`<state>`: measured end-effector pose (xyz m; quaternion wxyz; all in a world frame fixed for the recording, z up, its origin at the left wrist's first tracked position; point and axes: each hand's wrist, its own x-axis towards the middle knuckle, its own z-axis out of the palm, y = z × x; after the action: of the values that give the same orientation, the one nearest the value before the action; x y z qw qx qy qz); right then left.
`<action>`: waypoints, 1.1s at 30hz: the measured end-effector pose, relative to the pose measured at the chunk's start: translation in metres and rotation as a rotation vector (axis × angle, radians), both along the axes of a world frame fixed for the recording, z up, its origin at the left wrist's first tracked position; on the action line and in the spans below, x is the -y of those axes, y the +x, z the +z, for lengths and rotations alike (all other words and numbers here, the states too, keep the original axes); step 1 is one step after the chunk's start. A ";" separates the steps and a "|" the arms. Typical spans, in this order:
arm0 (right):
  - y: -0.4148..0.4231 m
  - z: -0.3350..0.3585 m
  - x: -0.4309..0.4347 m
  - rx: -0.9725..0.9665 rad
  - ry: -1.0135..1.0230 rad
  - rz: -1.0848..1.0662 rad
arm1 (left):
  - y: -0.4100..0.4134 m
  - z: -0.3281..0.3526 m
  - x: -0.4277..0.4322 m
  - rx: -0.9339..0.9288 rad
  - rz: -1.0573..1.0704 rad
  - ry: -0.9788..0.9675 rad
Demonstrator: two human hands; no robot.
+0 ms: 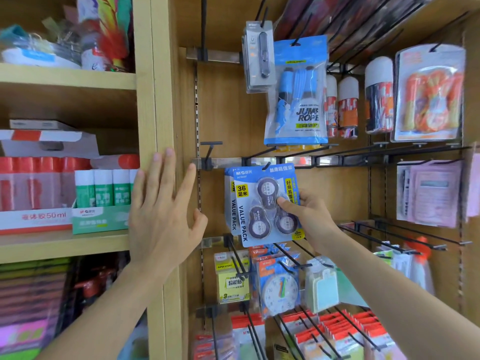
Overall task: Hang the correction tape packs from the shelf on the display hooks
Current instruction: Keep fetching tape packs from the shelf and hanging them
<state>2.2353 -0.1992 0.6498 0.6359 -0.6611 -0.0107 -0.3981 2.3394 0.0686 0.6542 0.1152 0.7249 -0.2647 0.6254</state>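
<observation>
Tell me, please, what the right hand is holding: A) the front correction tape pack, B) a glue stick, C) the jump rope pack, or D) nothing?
A: the right hand pinches the front correction tape pack at its right edge, thumb on the blister.

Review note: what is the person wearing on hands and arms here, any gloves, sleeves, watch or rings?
Nothing visible. The left hand and right hand are bare, with no gloves or rings. The left forearm and right forearm are uncovered down to the frame edge: no sleeves, watch or wristband in view.
</observation>
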 end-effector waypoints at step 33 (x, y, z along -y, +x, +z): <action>-0.051 -0.046 -0.081 0.162 -1.037 -0.422 | -0.021 -0.046 -0.011 -0.081 -0.422 -0.016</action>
<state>2.1839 -0.1181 0.6037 0.1318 -0.8422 -0.1211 -0.5087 2.3184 0.0798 0.6081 0.2599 0.6769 -0.4007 0.5600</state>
